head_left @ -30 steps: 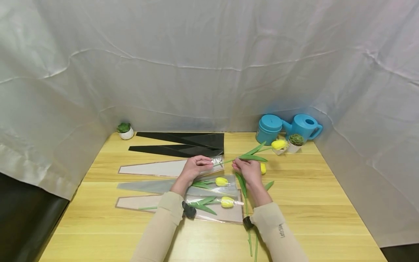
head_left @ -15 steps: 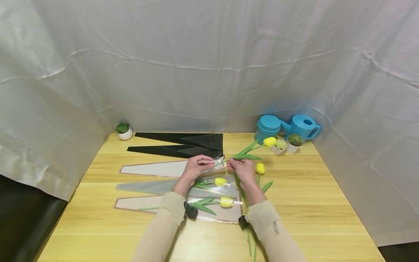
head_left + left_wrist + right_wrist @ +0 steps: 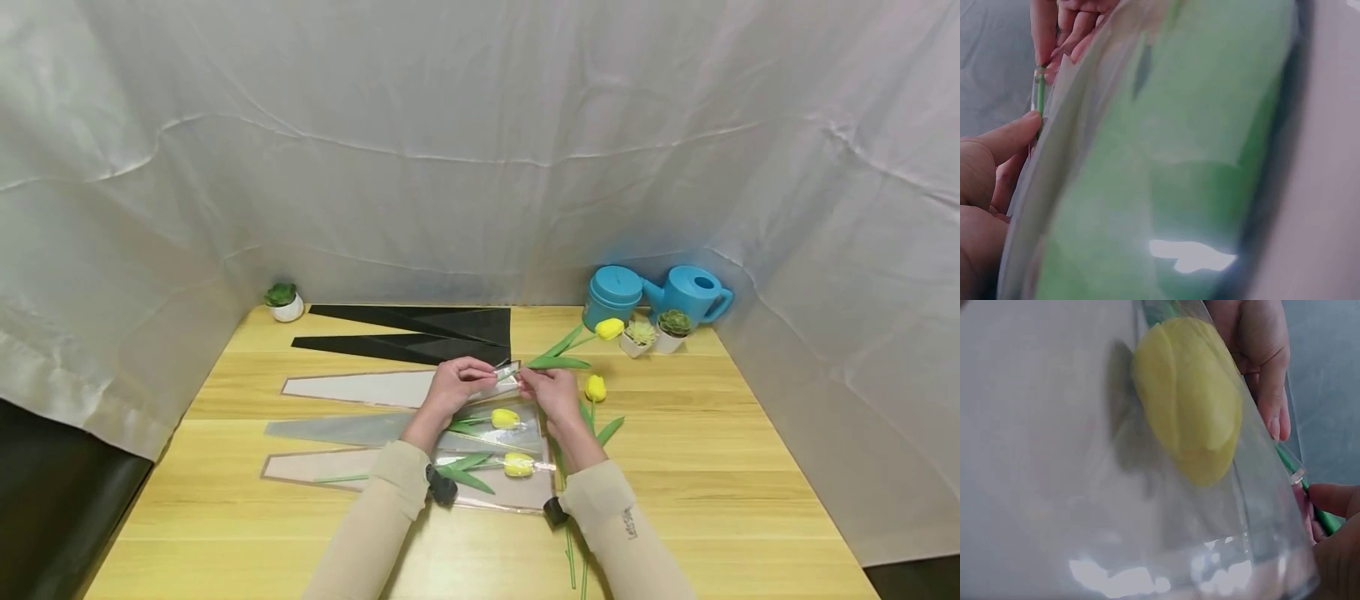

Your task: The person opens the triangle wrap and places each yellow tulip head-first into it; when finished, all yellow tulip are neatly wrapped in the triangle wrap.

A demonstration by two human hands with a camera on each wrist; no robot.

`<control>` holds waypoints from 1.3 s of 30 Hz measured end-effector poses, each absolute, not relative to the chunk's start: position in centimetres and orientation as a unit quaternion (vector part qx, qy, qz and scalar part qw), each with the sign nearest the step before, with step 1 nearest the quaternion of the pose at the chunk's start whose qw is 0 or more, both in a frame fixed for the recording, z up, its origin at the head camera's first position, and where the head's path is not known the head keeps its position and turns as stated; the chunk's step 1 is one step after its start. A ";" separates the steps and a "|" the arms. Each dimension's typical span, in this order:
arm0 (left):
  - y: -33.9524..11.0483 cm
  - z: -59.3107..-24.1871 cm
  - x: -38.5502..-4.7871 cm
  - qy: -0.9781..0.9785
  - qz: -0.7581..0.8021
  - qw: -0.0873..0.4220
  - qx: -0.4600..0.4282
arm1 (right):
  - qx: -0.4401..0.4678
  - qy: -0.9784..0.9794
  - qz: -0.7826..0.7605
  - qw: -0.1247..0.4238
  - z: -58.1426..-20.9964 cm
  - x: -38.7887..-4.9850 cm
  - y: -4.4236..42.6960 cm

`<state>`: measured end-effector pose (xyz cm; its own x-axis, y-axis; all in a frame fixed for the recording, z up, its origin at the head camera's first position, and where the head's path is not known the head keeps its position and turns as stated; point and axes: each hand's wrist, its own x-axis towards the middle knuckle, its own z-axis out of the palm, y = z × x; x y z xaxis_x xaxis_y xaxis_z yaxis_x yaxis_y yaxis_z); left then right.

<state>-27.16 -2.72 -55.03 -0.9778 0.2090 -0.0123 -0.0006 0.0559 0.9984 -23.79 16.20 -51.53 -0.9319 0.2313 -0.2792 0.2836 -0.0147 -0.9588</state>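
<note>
A yellow tulip point(image 3: 610, 329) with green leaves lies slantwise, its stem point(image 3: 1040, 94) running into the mouth of a white flower sleeve point(image 3: 352, 387) with a clear front. My left hand point(image 3: 455, 389) pinches that sleeve near its mouth, thumb over the stem inside the film. Just right of it, my right hand point(image 3: 555, 398) pinches the tulip's stem point(image 3: 1329, 522) below the leaves. Nearer me, a grey sleeve point(image 3: 330, 427) and a pinkish sleeve point(image 3: 315, 464) each hold a yellow tulip. The right wrist view shows one bagged tulip head point(image 3: 1188, 394) up close.
Two black sleeves point(image 3: 465, 320) lie at the back. Another loose tulip point(image 3: 596, 388) and long stems point(image 3: 570, 550) lie beside and under my right forearm. A blue canister point(image 3: 615, 296), a blue watering can point(image 3: 693, 293) and small potted succulents point(image 3: 673, 331) stand back right; another succulent point(image 3: 283, 302) stands back left.
My right hand has moved left with the tulip, and its stem has gone further into the white sleeve. The sleeve has shifted slightly right with my left hand.
</note>
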 end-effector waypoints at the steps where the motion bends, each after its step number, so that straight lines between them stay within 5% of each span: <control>1: -2.7 -55.1 -27.2 0.723 0.683 0.075 0.072 | 0.186 0.698 -0.691 0.026 -51.5 -23.8 16.3; 12: -3.0 -55.2 -27.6 0.724 0.683 0.068 0.068 | 0.168 0.692 -0.700 0.056 -50.7 -22.5 18.7; 28: -3.2 -55.2 -27.7 0.725 0.681 0.073 0.071 | 0.025 0.881 -0.458 -0.114 -47.3 -26.9 28.6; 39: -2.8 -55.8 -27.0 0.720 0.686 0.081 0.067 | -0.082 0.932 -0.353 -0.021 -50.0 -29.0 30.4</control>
<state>-27.04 -2.76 -55.80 -0.9778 0.2080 -0.0255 -0.0157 0.0489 0.9987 -29.01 30.43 -50.01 -0.9858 -0.1372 0.0967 -0.1668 0.7377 -0.6542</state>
